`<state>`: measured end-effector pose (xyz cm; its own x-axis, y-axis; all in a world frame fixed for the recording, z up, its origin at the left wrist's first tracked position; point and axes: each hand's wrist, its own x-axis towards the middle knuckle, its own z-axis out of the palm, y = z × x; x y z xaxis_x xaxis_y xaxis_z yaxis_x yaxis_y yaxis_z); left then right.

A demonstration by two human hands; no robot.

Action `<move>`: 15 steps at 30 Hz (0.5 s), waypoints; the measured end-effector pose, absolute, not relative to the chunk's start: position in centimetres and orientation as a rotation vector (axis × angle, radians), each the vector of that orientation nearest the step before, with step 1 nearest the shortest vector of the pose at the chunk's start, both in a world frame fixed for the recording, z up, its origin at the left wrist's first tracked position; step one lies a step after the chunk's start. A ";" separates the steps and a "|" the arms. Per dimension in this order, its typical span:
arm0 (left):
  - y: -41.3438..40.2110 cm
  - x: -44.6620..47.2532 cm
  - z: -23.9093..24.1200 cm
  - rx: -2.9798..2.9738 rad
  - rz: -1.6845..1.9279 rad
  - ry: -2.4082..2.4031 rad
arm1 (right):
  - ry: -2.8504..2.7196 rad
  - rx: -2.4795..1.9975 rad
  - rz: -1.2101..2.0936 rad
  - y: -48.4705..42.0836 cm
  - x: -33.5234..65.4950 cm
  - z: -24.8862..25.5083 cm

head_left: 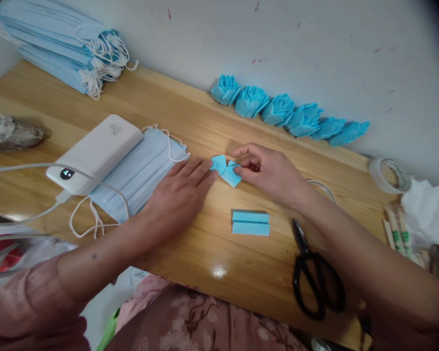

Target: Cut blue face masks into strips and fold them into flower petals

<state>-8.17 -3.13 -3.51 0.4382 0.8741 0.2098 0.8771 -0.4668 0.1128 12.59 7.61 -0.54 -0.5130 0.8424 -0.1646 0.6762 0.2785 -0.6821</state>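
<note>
The left sleeve (32, 307), dusky pink and creased, ends in loose folds on the forearm (106, 248), which bears one small round spot. The right sleeve (406, 326) looks darker in shadow. Both hands (179, 190) are bare. Below the bench (201, 263) edge, a brownish-pink garment (205, 324) carries pale blossoms and dark leafy stems.

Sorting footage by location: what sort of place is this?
Probably a small craft corner, perhaps at home: a wooden table against a wall, a row of folded blue flowers along its back edge, and black scissors near its front.
</note>
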 end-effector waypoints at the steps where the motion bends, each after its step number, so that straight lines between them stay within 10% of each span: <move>1: -3.1 -8.2 -3.5 -2.646 -0.377 -1.613 | -2.321 -1.403 1.059 7.6 12.6 -0.5; 15: -3.0 -8.1 -3.4 -2.654 -0.416 -1.626 | -2.310 -1.408 1.016 7.5 12.5 -0.6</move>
<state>-8.08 -3.05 -3.43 0.4284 0.8752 0.2246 0.8755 -0.4635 0.1363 12.53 7.47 -0.58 -0.5012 0.8542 -0.1384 0.6791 0.2891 -0.6747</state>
